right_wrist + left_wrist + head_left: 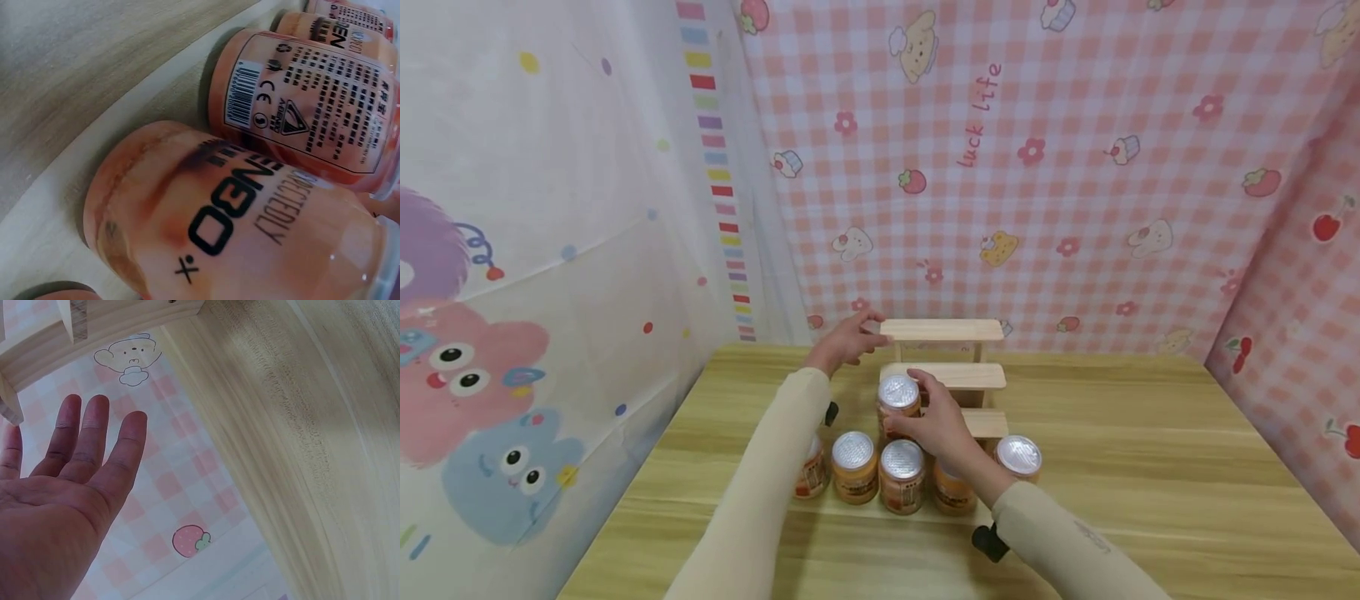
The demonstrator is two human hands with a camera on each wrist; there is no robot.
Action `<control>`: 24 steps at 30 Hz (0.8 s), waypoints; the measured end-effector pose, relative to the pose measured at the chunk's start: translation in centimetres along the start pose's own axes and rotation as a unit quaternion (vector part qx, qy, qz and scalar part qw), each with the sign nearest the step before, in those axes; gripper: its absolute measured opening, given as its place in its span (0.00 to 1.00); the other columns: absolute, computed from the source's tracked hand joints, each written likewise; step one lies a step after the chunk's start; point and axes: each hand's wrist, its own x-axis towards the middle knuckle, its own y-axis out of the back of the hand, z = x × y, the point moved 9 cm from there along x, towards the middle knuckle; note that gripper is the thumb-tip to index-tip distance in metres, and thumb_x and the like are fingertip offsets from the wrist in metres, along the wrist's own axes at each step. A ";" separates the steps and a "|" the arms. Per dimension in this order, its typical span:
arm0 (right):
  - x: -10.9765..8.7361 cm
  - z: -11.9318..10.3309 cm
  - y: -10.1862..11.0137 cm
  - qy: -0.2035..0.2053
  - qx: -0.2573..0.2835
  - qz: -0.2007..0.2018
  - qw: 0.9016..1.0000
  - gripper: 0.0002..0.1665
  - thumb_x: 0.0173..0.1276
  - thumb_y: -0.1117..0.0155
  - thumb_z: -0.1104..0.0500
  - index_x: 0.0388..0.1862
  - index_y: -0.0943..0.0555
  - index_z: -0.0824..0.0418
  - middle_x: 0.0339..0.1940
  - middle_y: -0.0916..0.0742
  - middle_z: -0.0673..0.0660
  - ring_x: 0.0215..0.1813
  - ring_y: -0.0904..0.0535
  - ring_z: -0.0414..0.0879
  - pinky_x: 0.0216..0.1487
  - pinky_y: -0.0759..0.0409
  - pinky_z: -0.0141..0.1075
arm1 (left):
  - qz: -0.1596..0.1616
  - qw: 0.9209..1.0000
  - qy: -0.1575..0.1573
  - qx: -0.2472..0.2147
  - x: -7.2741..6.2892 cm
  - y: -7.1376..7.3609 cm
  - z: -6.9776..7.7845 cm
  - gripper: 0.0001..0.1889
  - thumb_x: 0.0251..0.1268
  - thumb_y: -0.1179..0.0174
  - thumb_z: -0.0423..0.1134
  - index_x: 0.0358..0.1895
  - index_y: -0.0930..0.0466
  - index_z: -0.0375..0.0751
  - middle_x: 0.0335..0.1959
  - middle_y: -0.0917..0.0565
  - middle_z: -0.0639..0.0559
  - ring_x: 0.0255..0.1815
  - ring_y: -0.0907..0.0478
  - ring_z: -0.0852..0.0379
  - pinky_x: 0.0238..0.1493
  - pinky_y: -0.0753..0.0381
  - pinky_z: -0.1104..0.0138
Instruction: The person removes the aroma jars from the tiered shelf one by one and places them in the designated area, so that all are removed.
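Note:
In the head view my right hand [942, 419] grips an orange jar with a silver lid [898, 392] at the left end of a lower step of the wooden tiered rack [942, 330]. My left hand [850, 340] is at the left end of the top tier, its thumb by the wood; contact there is unclear. Its fingers are extended in the left wrist view, palm bare. Several similar jars [902, 477] stand in a row at the front. The right wrist view shows printed jars [250, 212] close up; the right hand is out of that frame.
The rack and jars are on a wood-grain table [1120, 467]. A pink checked cloth [1045, 200] hangs behind, and a white patterned cloth [587, 333] hangs at the left. Dark wrist-camera parts [989, 543] hang near the right sleeve.

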 end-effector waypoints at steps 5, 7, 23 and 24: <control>0.2 0.1 -0.1 0.011 -0.017 0.009 1.000 0.46 0.56 0.20 0.57 0.71 0.32 0.57 0.58 0.20 0.58 0.55 0.23 0.51 0.53 0.24 0.48 | -0.001 1.000 0.006 -0.003 0.2 -0.1 -0.2 0.25 0.68 0.36 0.49 0.65 0.31 0.53 0.63 0.26 0.40 0.60 0.26 0.42 0.55 0.25 0.47; 0.2 0.1 0.1 0.015 -0.018 0.018 1.000 0.45 0.55 0.20 0.57 0.70 0.31 0.58 0.58 0.20 0.58 0.55 0.23 0.51 0.53 0.23 0.48 | -0.002 1.000 0.011 -0.007 0.4 -0.1 -0.4 0.25 0.68 0.36 0.49 0.65 0.31 0.53 0.63 0.26 0.40 0.60 0.26 0.42 0.56 0.25 0.47; -1.5 -4.5 8.5 0.070 0.036 0.057 0.995 0.46 0.55 0.20 0.52 0.69 0.32 0.57 0.58 0.22 0.60 0.59 0.25 0.55 0.49 0.19 0.43 | -0.004 1.000 0.003 0.004 0.3 -0.1 -0.1 0.25 0.69 0.37 0.48 0.66 0.32 0.50 0.62 0.25 0.38 0.60 0.26 0.40 0.56 0.25 0.45; -1.7 -4.5 9.6 0.073 0.030 0.061 0.995 0.47 0.56 0.20 0.53 0.70 0.33 0.59 0.59 0.22 0.61 0.59 0.25 0.55 0.48 0.19 0.43 | -0.004 1.000 0.004 0.004 0.2 -0.2 -0.1 0.26 0.69 0.38 0.48 0.66 0.33 0.49 0.62 0.26 0.38 0.61 0.27 0.40 0.56 0.25 0.45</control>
